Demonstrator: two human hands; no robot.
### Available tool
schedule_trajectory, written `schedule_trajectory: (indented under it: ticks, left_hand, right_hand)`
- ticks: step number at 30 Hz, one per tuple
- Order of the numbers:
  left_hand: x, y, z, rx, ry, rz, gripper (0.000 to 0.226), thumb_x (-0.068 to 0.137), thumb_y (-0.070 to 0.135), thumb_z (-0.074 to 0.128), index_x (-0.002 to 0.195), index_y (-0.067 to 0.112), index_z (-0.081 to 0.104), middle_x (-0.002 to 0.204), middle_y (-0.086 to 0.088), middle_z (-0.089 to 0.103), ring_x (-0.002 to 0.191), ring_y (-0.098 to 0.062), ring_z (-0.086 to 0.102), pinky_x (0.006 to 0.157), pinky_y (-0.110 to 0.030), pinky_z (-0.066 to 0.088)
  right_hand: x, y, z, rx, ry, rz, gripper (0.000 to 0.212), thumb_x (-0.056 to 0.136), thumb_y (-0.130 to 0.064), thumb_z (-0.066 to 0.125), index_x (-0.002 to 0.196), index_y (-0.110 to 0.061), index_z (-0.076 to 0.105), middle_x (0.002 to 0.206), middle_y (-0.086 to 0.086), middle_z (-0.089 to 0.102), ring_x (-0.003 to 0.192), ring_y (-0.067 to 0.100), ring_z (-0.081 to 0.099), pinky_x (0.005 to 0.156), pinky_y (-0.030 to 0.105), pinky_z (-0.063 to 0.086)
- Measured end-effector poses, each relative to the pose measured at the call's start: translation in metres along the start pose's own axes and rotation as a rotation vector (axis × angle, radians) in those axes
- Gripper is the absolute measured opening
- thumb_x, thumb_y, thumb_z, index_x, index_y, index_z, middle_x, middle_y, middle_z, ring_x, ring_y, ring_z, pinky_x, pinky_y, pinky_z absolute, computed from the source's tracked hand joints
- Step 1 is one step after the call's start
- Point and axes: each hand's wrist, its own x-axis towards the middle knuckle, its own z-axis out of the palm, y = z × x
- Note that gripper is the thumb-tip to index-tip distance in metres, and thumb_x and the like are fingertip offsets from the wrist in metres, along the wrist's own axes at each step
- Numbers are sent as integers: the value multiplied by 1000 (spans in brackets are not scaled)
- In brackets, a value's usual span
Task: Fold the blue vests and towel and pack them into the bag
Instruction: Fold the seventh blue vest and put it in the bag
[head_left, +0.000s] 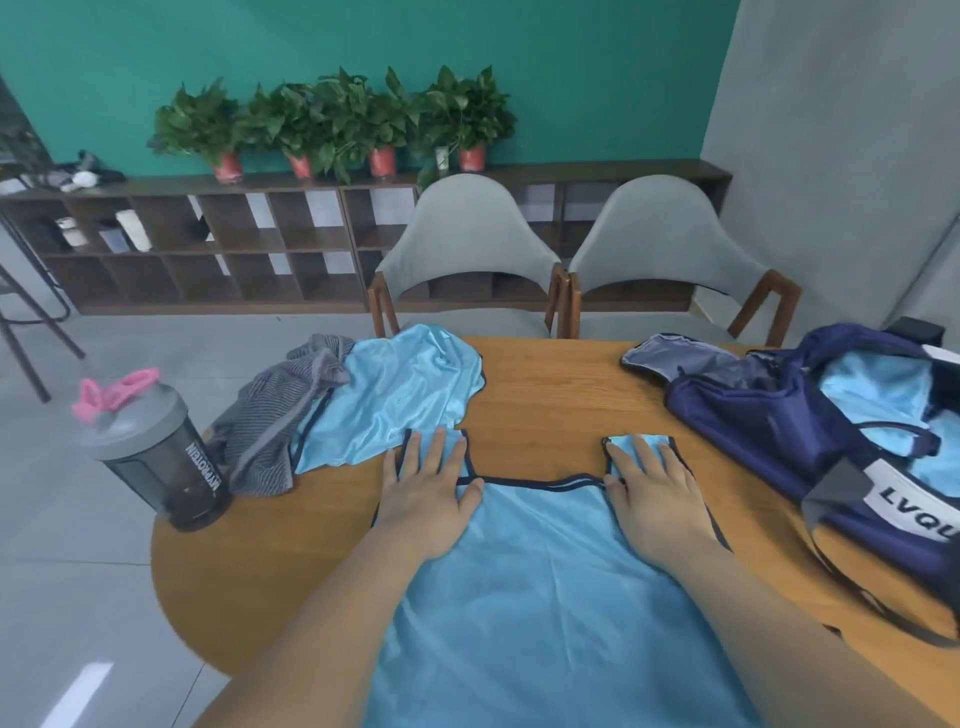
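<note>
A light blue vest (540, 571) with dark trim lies spread flat on the wooden table (545, 395) in front of me, its neckline pointing away. My left hand (428, 493) presses flat on its left shoulder strap. My right hand (657, 499) presses flat on the right strap. A second blue vest (400, 400) lies crumpled at the far left, beside a grey striped towel (275, 426). The navy bag (831, 431) stands unzipped at the right, with light blue fabric (878, 389) showing inside it.
A dark shaker bottle (156, 447) with a pink loop stands at the table's left edge. Two grey chairs (467, 249) sit behind the table. A low shelf with potted plants (332, 124) runs along the green wall.
</note>
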Motion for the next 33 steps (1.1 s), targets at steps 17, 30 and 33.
schedule_trajectory:
  ticks: [17, 30, 33]
  left_hand:
    - [-15, -51, -23, -136, 230, 114, 10, 99, 45, 67, 98, 35, 64, 94, 16, 58, 100, -15, 56, 89, -35, 46]
    - [-24, -77, -33, -606, 76, 23, 20, 99, 22, 72, 111, 35, 64, 94, 4, 70, 88, -15, 66, 83, -35, 55]
    - [-25, -82, -33, -642, 109, 13, 18, 101, 16, 67, 104, 34, 63, 94, 6, 72, 91, -13, 67, 88, -38, 55]
  right_hand:
    - [-6, 65, -58, 138, 22, -91, 15, 89, -31, 80, 91, -34, 66, 90, -13, 62, 83, 8, 59, 74, 31, 50]
    - [-13, 74, -61, 580, -25, 136, 10, 92, -33, 78, 101, -36, 74, 92, -1, 74, 92, 16, 69, 81, 30, 53]
    - [-13, 77, -61, 742, -31, 198, 10, 94, -22, 76, 99, -31, 74, 91, 4, 77, 92, 23, 72, 83, 39, 57]
